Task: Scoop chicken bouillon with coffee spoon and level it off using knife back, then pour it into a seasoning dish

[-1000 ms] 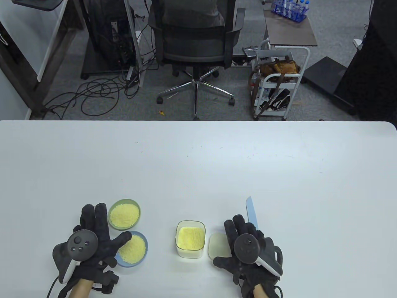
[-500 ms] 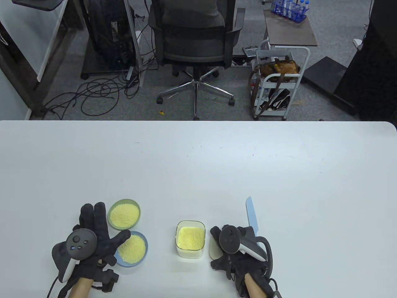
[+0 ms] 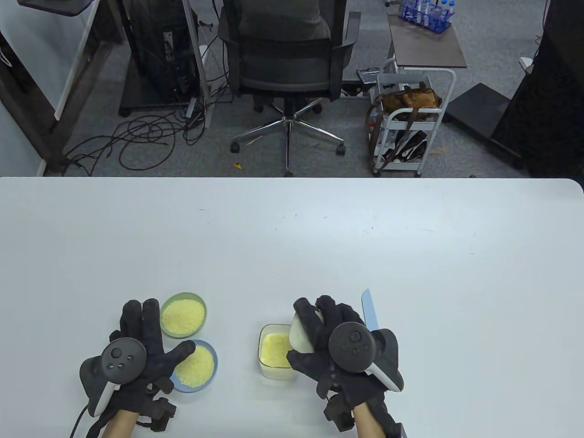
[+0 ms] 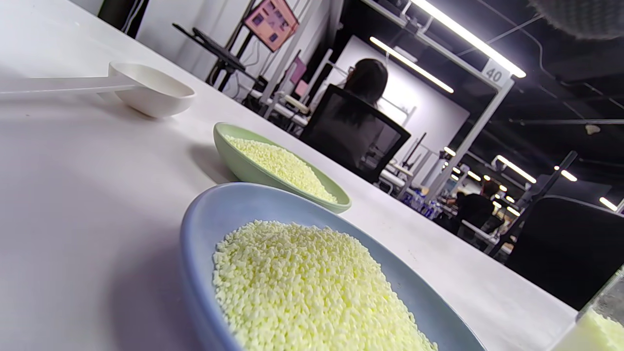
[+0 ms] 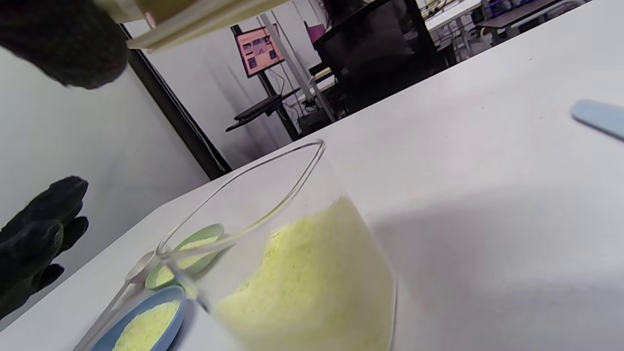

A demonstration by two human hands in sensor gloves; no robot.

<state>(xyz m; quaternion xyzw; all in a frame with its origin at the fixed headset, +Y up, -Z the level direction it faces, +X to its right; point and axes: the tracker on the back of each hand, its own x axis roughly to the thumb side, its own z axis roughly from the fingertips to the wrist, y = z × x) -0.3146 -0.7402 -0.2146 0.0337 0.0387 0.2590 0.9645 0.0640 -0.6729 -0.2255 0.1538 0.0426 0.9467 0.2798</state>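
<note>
Chicken bouillon (image 3: 275,349) sits in the glass container (image 3: 267,369); right hand (image 3: 333,346) grips its lid (image 3: 299,335) above it, left hand (image 3: 137,351) lies flat, fingers apart. Closing looks next, needing alignment.

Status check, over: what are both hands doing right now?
Right hand grips pale square lid above clear glass bouillon container. Left hand flat, idle beside blue dish. Nothing obstructing.

Right hand (image 3: 340,346) gripping lid (image 3: 300,335) above bouillon container (image 3: 273,353), left hand (image 3: 137,356) flat beside two dishes
</note>
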